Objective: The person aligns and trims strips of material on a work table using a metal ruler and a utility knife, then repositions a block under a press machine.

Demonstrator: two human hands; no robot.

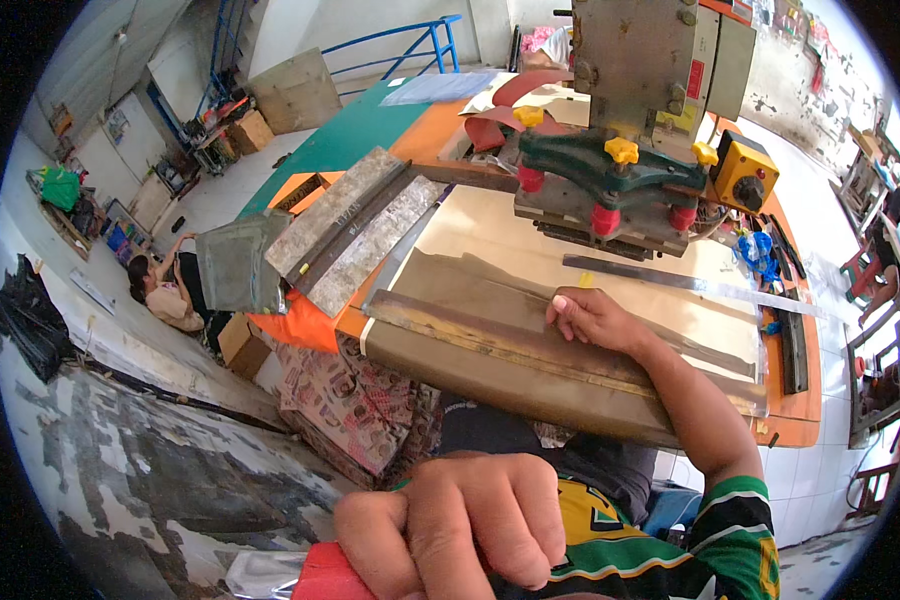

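My left hand [460, 525] is low in the picture, close to the camera, with its fingers closed around a red object [322, 578] that has a silvery piece beside it. My right hand [590, 318] reaches forward onto the brown work board [490, 375]. Its fingers are curled and its knuckles rest on the board beside a long brass-coloured bar [470, 325]. Nothing shows inside that hand. Just beyond it stands a grey and green press machine [620, 160] with yellow and red knobs.
A long steel ruler [690, 283] lies behind my right hand. Grey metal plates [355, 225] are stacked at the left of the orange bench. A yellow switch box [745, 175] sits right of the machine. A person [165, 290] sits on the floor at left.
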